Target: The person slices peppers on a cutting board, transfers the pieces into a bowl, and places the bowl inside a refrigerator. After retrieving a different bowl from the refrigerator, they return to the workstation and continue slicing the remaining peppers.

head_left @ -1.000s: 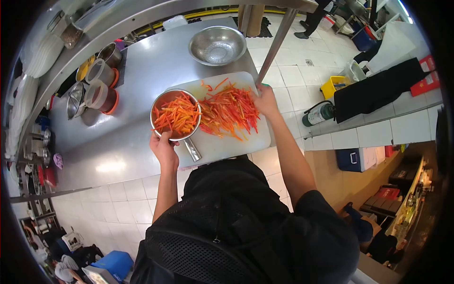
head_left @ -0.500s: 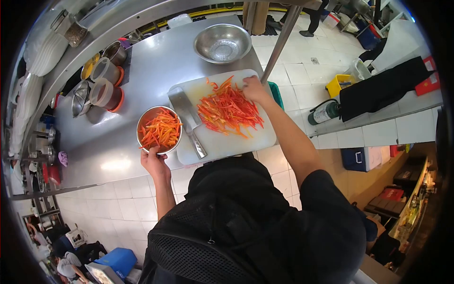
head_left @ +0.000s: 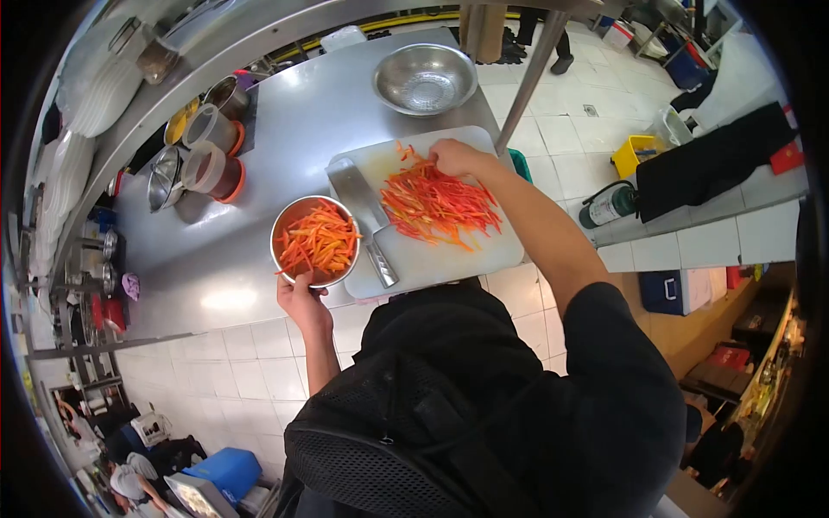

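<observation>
My left hand (head_left: 304, 302) grips a round metal bowl (head_left: 277, 253) by its near rim, thumb at the edge. Red-orange pepper strips (head_left: 321, 242) fill this bowl, which is at the left edge of the white cutting board (head_left: 423, 278). On the board lies a loose pile of red and orange pepper strips (head_left: 440, 207). My right hand (head_left: 458, 158) is at the pile's far edge, fingers curled down onto strips; the fingertips are partly hidden. A cleaver (head_left: 363, 203) lies flat between bowl and pile, its handle toward me.
An upright metal basin (head_left: 425, 79) stands beyond the board. Plastic tubs (head_left: 211, 168) and pots are grouped at the left back of the steel table (head_left: 294, 112). A metal post (head_left: 534, 82) rises at the table's right corner, and a shelf with stacked plates (head_left: 104, 95) runs along the left.
My right hand has moved left from the pile's far right corner onto its far edge. My left hand still holds the bowl. The whole view has shifted slightly.
</observation>
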Tool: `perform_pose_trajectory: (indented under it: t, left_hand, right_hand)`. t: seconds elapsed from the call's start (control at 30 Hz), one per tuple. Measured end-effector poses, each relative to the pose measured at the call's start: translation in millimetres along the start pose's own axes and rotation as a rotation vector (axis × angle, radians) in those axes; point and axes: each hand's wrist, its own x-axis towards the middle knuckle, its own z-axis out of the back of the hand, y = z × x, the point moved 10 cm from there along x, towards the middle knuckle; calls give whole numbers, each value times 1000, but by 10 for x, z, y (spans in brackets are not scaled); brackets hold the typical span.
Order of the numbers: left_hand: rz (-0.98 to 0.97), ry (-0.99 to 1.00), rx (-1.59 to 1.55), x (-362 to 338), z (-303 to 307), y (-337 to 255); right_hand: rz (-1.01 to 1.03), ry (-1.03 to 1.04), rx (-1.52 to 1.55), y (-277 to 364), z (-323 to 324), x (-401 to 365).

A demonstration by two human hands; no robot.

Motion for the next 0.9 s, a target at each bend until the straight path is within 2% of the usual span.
perform_pose_trajectory:
  t: [0.03,0.07,0.13,0.17,0.23,0.27,0.33,0.37,0.43,0.5,0.6,0.63,0.73,0.9]
  left_hand:
    - [-10,26,5,-31,-48,-28]
    - [-17,51,9,-54,-78,-32]
    - [-19,42,5,-72,-102,4]
    - [-22,67,14,-101,-175,-9]
    - [-24,109,17,-99,-248,55]
    - [-26,108,16,-96,-255,88]
    - [-21,131,19,-99,-351,128]
    - [3,115,30,-101,-382,136]
    - [57,103,-9,-56,-396,165]
    - [182,62,-127,-18,-335,249]
    - [220,45,-295,246,62,520]
    - [142,2,-176,256,90,393]
    - [135,32,-10,300,153,257]
    - [241,189,-19,409,140,377]
  right_hand:
    - [-35,287,83,14,-200,-46]
    - [-23,303,76,75,-161,-86]
    - [22,-173,161,268,483,-201]
    - [32,-161,153,429,581,-254]
    - [64,-304,488,799,864,-395]
    - [66,-305,487,969,857,-463]
    - [153,-160,601,1350,700,-594]
    - [148,-173,599,1388,660,-665]
    - [91,-74,771,1365,404,-741]
    - [14,-131,800,1138,307,-882]
    - [-98,-222,882,829,246,-1240]
    - [-145,-224,854,748,219,-1370]
    - [-254,-231,787,712,126,-1766]
    - [-350,-318,808,960,-292,-2137]
